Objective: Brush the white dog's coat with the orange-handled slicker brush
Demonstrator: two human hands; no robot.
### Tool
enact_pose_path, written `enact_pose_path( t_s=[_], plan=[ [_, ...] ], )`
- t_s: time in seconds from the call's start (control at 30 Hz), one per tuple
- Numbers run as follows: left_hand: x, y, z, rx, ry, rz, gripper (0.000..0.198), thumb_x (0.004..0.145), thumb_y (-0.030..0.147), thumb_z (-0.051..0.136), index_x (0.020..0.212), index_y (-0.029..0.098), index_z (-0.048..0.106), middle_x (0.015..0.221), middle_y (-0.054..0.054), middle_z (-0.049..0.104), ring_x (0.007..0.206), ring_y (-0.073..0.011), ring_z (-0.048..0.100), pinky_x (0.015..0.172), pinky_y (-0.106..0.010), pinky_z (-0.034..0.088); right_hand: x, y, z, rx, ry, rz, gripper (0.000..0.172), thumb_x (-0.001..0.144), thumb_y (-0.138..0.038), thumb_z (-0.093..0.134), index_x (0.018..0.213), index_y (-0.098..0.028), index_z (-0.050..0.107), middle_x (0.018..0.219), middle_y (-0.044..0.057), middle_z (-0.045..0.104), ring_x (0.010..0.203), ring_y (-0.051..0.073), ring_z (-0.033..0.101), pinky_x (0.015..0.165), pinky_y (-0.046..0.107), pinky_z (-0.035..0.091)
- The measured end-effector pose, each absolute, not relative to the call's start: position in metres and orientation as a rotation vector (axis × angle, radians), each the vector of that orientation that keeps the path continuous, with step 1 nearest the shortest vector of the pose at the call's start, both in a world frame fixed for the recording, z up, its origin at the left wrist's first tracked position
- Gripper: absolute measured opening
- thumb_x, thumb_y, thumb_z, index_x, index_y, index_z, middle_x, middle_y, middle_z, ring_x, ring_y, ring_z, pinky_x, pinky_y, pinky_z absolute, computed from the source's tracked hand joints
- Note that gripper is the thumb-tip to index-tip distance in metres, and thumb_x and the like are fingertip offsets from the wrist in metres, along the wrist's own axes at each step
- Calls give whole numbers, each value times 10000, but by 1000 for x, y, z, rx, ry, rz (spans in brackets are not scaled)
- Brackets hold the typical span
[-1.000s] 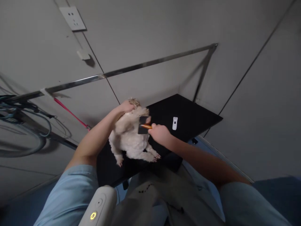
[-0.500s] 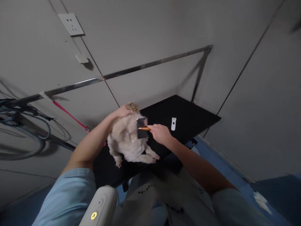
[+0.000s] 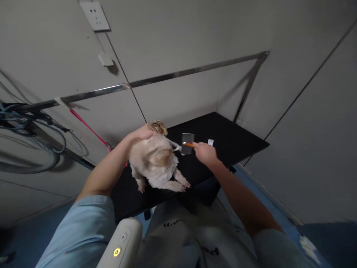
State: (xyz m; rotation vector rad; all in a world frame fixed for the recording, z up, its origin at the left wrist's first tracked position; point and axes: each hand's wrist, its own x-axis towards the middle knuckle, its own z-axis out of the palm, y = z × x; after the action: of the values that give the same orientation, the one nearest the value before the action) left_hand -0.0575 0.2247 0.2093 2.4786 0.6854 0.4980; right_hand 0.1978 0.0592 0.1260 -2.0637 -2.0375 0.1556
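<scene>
Brush [image 3: 187, 143], gripped by the right hand [image 3: 205, 153], has moved rightward from the dog [image 3: 152, 158] the left hand [image 3: 142, 133] clasps.

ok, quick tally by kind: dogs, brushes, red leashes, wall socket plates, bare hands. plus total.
Dog: 1
Brush: 1
Red leash: 1
Wall socket plate: 1
Bare hands: 2 (left hand, right hand)
Total: 6

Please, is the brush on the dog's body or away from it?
Away: black tabletop shows between the brush in the right hand and the dog's body. A pale strand reaches toward the brush; contact is unclear.
</scene>
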Motion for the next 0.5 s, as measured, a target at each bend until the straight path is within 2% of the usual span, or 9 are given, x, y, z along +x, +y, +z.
enact_pose_path(
  t_s=[0.1,0.2,0.3,0.4,0.43,0.5],
  plan=[
    [-57,226,208,2374,717,461,205,742,384,709,834,208,761,1007,-36,798,1009,-233,687,1059,-441,537,195,43,128,-2069,-1976,204,446,1081,-253,373,1415,-211,665,1265,140,741,1143,261,682,930,332,500],
    [-52,227,205,2297,779,473,237,729,354,717,889,185,757,1050,-27,796,1034,-215,676,1075,-414,529,143,25,119,-1508,-2244,350,447,1081,-313,417,1480,-269,614,1275,93,747,1195,229,670,1029,302,479],
    [-52,228,202,2296,793,497,229,761,356,709,905,183,746,1093,-44,798,1072,-220,671,1091,-407,521,103,17,88,-1644,-2195,613,446,1073,-323,425,1474,-233,597,1310,123,745,1199,273,698,987,335,509],
    [-56,232,198,2310,827,527,186,787,360,707,875,197,719,1090,-41,801,1094,-216,670,1123,-407,505,99,7,54,-1847,-2170,791,388,1055,-244,399,1288,-161,698,1172,173,785,1103,297,752,895,337,532],
    [-57,234,197,2329,830,521,173,781,355,715,858,200,714,1075,-37,803,1101,-215,670,1145,-407,490,102,3,48,-1849,-2184,833,375,1054,-244,400,1242,-166,715,1137,165,794,1084,288,761,886,326,532],
    [-57,239,195,2380,810,492,169,767,349,730,848,201,721,1052,-33,802,1108,-213,672,1176,-405,466,103,-2,51,-1786,-2273,859,393,1085,-301,367,1292,-208,687,1176,132,792,1108,256,753,901,299,525]
  ],
)
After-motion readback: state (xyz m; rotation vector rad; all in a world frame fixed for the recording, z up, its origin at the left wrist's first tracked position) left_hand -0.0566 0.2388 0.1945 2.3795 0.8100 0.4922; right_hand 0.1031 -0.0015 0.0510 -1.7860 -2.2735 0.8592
